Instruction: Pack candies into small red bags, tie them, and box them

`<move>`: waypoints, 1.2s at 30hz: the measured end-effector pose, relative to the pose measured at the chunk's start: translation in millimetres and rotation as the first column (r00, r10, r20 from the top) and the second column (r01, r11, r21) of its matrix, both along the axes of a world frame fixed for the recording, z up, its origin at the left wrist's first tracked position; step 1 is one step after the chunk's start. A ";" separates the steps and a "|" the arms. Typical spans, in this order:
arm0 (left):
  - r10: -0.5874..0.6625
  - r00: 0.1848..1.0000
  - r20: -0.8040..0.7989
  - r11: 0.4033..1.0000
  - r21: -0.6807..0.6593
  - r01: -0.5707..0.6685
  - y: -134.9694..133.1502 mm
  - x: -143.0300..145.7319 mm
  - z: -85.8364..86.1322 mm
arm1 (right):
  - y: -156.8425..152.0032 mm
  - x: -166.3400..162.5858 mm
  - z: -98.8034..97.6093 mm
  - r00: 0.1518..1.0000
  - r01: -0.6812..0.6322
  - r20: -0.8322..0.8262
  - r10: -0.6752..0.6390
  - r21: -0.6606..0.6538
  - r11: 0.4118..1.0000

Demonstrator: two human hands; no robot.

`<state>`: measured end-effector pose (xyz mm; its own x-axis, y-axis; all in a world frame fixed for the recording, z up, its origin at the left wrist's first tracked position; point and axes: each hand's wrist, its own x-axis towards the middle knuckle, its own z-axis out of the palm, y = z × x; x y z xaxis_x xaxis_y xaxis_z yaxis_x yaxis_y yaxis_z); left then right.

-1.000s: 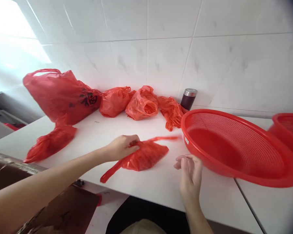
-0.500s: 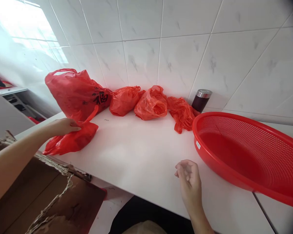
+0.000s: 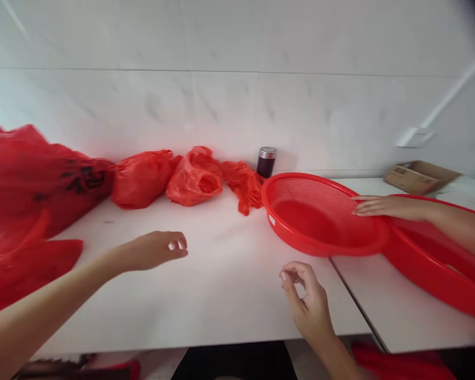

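Observation:
My left hand (image 3: 154,249) hovers over the white counter (image 3: 221,274), fingers loosely curled, holding nothing. My right hand (image 3: 306,298) is near the counter's front edge, fingers half curled and empty. A red plastic bag (image 3: 27,264) lies flat at the far left, apart from my left hand. A round red perforated basket (image 3: 320,214) stands to the right of my hands. Another person's hand (image 3: 380,206) rests on the basket's far rim.
A large printed red bag (image 3: 39,179) and three smaller red bags (image 3: 193,179) line the tiled wall. A dark steel-lidded jar (image 3: 266,161) stands behind the basket. A second red basket (image 3: 439,258) sits at the right, with a cardboard box (image 3: 419,177) beyond.
My left hand let go of the red bag at the far left and swung back toward the middle. The view turned right. Another person's hand came onto the basket rim.

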<state>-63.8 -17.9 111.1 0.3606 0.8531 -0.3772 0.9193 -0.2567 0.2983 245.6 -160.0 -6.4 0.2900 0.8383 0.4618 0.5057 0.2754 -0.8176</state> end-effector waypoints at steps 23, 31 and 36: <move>-0.025 0.893 0.449 0.830 0.507 -0.232 87.0 166.1 -128.5 | 170.5 25.9 34.4 0.944 -0.036 0.316 0.093 -0.182 0.983; -0.023 0.875 0.484 0.823 0.506 -0.259 97.4 163.4 -142.0 | 324.8 18.6 42.3 0.936 0.302 0.215 -0.279 -0.082 0.950; 0.011 0.841 0.540 0.845 0.444 -0.297 99.2 164.0 -138.1 | 342.3 29.3 87.2 0.930 0.355 0.068 -0.360 0.080 0.932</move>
<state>100.2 81.3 -27.0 0.2206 0.9267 0.3042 0.7149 -0.3658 0.5959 274.8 182.3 80.8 0.5247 0.6534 0.5457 0.6436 0.1151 -0.7566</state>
